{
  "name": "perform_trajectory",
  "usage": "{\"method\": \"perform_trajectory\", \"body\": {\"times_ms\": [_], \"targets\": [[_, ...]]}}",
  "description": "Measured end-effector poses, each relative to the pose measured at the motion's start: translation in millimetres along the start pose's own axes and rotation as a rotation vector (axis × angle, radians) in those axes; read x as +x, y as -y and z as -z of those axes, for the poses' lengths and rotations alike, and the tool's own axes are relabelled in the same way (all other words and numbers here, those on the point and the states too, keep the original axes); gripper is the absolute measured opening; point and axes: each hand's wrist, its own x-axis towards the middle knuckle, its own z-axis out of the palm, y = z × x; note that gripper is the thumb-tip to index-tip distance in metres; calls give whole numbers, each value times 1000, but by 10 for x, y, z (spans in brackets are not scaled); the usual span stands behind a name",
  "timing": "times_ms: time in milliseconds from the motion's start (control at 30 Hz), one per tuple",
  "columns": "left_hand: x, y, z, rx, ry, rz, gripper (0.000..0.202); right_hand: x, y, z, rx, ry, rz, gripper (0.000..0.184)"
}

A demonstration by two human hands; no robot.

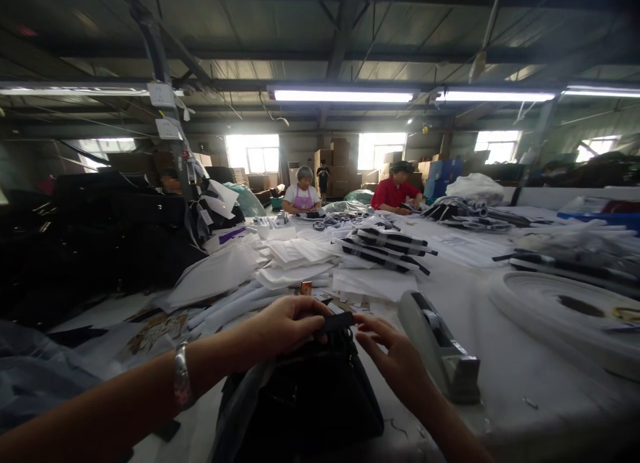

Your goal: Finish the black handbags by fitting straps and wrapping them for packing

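At the near side of a white worktable [493, 383], two bare hands meet above a black bag [320, 406], which sits directly before the wearer. Left hand [293, 326]: thumb and fingers are closed narrowly on a short black strap [339, 322], which lies over the top of the bag and projects toward the right. Right hand [393, 356]: the fingers are bent and slightly parted, their tips at the strap's free end (whether they grip it or merely touch it cannot be told). A bracelet [183, 376] encircles the left wrist.

Just beside the right hand stands a grey tape dispenser [430, 349], set at a slant; farther right, a broad white roll [530, 309] lies flat. Beyond the hands, white sheets [295, 253] overlap in loose heaps, with a stack of black bundles wrapped in pale bands [387, 246] resting among them. To the left rises a large dark pile [95, 229], its separate pieces hard to distinguish.

Across the table, well apart from the wearer, are two co-workers: one in a lilac apron [303, 201], the other in a red top [387, 195], both bent toward the work surface. Overhead hangs a lit tube lamp [343, 97].
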Motion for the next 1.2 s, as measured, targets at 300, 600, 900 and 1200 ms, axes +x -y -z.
{"method": "perform_trajectory", "body": {"times_ms": [300, 600, 900, 1200], "targets": [[124, -28, -25, 414, -35, -200, 32, -3, -177, -167, 128, 164, 13, 28], [89, -23, 41, 613, -81, -158, 29, -233, -116, -221, 95, 42, 65, 20], [44, -246, -68, 814, -39, -96, 24, -398, -139, -336, -12, -69, 190, 24], [119, -455, -206, 1031, 32, -2, 25, -453, -154, -375, -28, -130, 182, 30]]}}
